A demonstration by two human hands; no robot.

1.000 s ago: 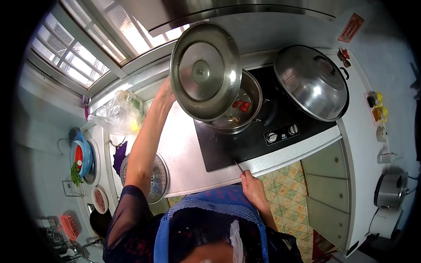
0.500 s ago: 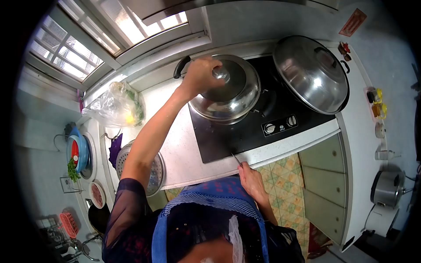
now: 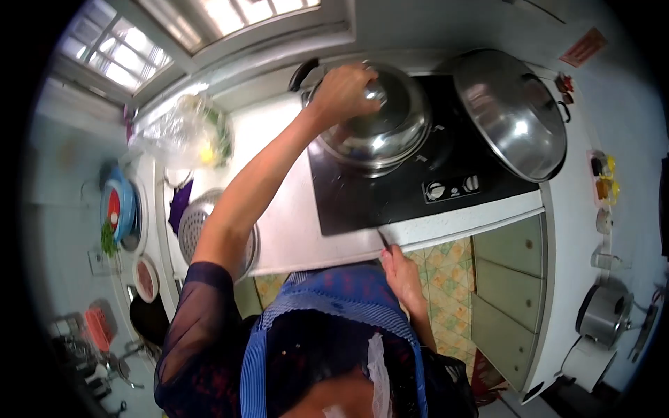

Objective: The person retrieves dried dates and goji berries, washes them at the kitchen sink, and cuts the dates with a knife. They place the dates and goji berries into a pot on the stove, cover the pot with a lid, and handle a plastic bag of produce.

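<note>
My left hand (image 3: 343, 92) grips the knob of a steel lid (image 3: 390, 125) that rests on a pot on the left burner of a black stove (image 3: 418, 188). A black pot handle (image 3: 303, 72) sticks out behind the hand. My right hand (image 3: 398, 263) stays low at the counter's front edge and holds a thin metal utensil (image 3: 382, 239) pointing up toward the stove. A large steel wok lid (image 3: 512, 111) covers the right burner.
A clear plastic bag of greens (image 3: 185, 136) lies on the white counter at left. A perforated steel steamer tray (image 3: 198, 230) sits nearer me. Far left are a blue bowl (image 3: 118, 209) and a sink area. Jars (image 3: 601, 174) stand at right; a rice cooker (image 3: 603, 313) is on the floor side.
A second ago my left hand held the lid up, tilted, with red bits visible in the pot. The lid came down onto the pot and now sits closed. My right hand has barely moved.
</note>
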